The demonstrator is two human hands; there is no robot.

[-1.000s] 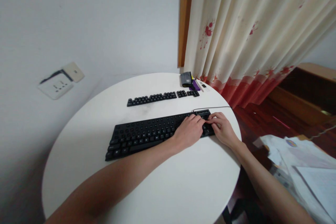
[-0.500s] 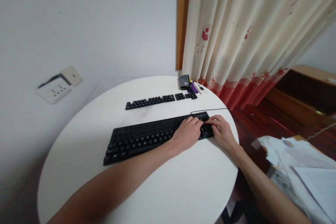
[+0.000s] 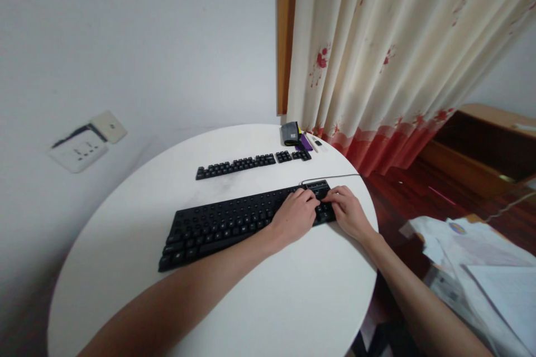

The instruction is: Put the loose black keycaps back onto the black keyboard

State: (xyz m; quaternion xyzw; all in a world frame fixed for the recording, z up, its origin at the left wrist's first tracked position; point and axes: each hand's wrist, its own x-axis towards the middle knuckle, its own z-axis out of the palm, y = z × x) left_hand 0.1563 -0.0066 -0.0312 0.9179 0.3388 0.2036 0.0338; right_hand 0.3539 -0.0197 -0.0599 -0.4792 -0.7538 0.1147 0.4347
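Note:
A black computer keyboard (image 3: 218, 231) lies slantwise on the white round table (image 3: 268, 301); its upper key rows look bare of keycaps, while the lower rows carry them. My left hand (image 3: 295, 213) is closed over the keyboard's right part, fingers bent together against it and the thumb toward the number pad. Beside it, my right hand (image 3: 344, 211) is closed in a pinch above the number pad. Whatever sits between those fingertips is too small to make out. Behind the keyboard, loose black keycaps (image 3: 237, 165) stand in rows.
At the table's back lie a grey folded cloth-like item (image 3: 290, 134), a purple piece (image 3: 304, 143) and a pale pen-like stick (image 3: 312, 143). A thin cable (image 3: 335, 176) runs off the right edge. Papers (image 3: 481, 256) are piled at right, near a curtain (image 3: 355, 67).
The view has shifted slightly, so the table and keyboard sit a little further left and lower. My right fingertips have moved slightly over the number pad; my left hand keeps its place.

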